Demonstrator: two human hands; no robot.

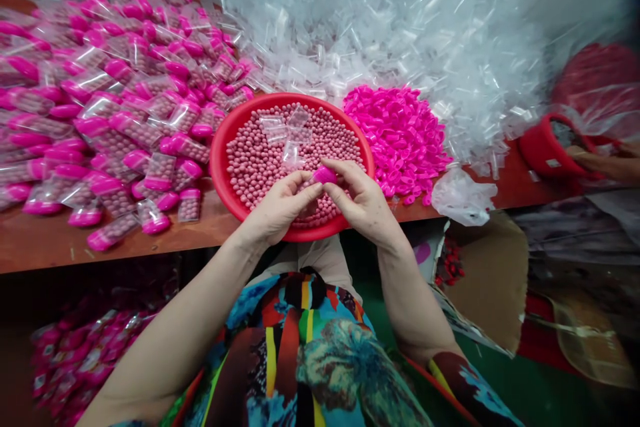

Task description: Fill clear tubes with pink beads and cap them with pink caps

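Note:
Over the front of a red basin (pixel 217 167) of pink beads (pixel 245 167), my left hand (pixel 287 203) and my right hand (pixel 361 201) meet at one small container with a bright pink cap (pixel 325 175). My right thumb and fingers close round the cap. My left fingers pinch the container's other end, mostly hidden behind them. Several clear plastic pieces (pixel 293 135) lie on the beads beyond my hands. Just right of the basin is a heap of loose pink caps (pixel 397 140).
Filled, pink-capped containers (pixel 115 103) are piled at left on the brown table (pixel 215 220). Clear empty containers (pixel 390 33) are heaped behind. At right are a plastic bag (pixel 463 197), a red bucket (pixel 545 147) and another person's hand (pixel 607 163). An open carton (pixel 485 280) stands below.

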